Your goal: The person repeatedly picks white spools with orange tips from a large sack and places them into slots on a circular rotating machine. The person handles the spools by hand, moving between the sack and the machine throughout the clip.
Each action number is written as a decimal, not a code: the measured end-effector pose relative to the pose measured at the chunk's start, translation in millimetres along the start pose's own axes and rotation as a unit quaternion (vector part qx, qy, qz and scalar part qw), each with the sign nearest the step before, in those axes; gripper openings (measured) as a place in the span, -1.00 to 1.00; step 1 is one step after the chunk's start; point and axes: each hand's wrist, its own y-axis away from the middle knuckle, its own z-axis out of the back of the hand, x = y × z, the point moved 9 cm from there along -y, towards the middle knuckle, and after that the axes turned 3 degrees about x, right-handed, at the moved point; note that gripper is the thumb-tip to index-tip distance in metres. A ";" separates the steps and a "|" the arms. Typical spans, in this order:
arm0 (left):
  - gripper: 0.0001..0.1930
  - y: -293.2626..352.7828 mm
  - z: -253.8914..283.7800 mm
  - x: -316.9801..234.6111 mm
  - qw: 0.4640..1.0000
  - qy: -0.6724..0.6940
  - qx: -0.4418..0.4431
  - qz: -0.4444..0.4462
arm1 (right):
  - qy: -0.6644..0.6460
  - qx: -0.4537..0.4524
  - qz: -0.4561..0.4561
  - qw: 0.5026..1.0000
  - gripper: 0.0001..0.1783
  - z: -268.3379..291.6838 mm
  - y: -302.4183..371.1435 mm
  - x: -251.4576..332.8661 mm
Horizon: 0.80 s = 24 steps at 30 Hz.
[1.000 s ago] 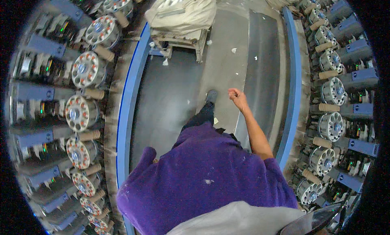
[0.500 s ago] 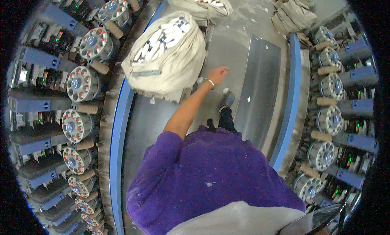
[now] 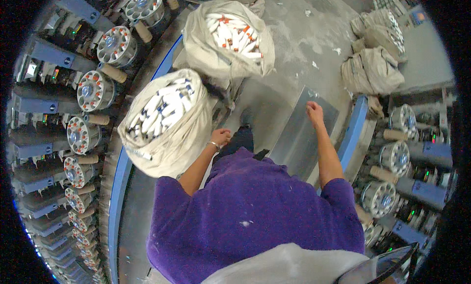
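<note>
Beside the near cloth sack (image 3: 189, 146), at its right edge, is my left hand (image 3: 221, 137), its fingers loosely curled and nothing visible in them. White yarn bobbins with dark blue ends (image 3: 167, 109) fill that sack. My right hand (image 3: 314, 113) hangs over the metal floor plate (image 3: 301, 141), fingers curled in, and I see nothing held there. Farther ahead stands a second cloth sack (image 3: 198, 43) full of white bobbins with orange-red ends (image 3: 238, 36).
Winding machines with round bobbin magazines (image 3: 95, 91) line the left side, and more magazines (image 3: 395, 157) line the right. Blue rails (image 3: 354, 132) border the aisle. More bulging sacks (image 3: 373, 70) stand at the far right. White scraps (image 3: 337, 51) lie on the floor.
The sacks appear lower in view and the second one shows more fully. My left hand has swung back toward my body, and my right hand has come into view.
</note>
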 end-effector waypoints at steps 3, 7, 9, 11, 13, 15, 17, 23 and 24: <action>-0.33 -61.8 -21.5 -61.4 0.998 0.050 -0.035 0.030 | -0.073 0.053 0.041 0.995 -0.75 -25.2 -88.0 40.0; 0.06 -151.0 -66.9 -126.1 0.975 0.205 -0.029 0.079 | 0.279 0.204 0.018 0.938 -0.67 -43.4 -108.6 -3.4; 0.09 -193.3 -90.1 -156.4 0.976 0.209 -0.006 0.058 | 0.310 0.328 -0.045 0.891 -0.65 -19.6 -80.9 -51.5; 0.03 -228.3 -106.2 -172.7 0.938 0.333 -0.044 0.086 | 0.305 0.366 -0.076 0.876 -0.59 34.7 -59.0 -83.5; -0.14 -255.5 -121.9 -209.3 0.856 0.516 -0.002 0.013 | 0.277 0.366 -0.154 0.875 -0.61 84.2 -62.3 -114.6; -0.28 -255.3 -97.1 -215.1 0.951 0.269 -0.150 0.036 | 0.282 0.354 -0.234 0.860 -0.63 130.4 -85.8 -142.1; -0.42 -244.5 -85.1 -229.0 0.966 -0.112 -0.209 0.099 | 0.287 0.344 -0.271 0.852 -0.65 166.8 -133.1 -159.8; -0.71 -205.3 -97.7 -225.1 0.773 -0.446 -0.226 0.391 | 0.301 0.321 -0.211 0.873 -0.72 230.7 -415.5 -144.4; -0.71 -193.6 -95.5 -228.9 0.773 -0.369 -0.298 0.420 | 0.303 0.316 -0.192 0.878 -0.73 230.8 -479.1 -123.8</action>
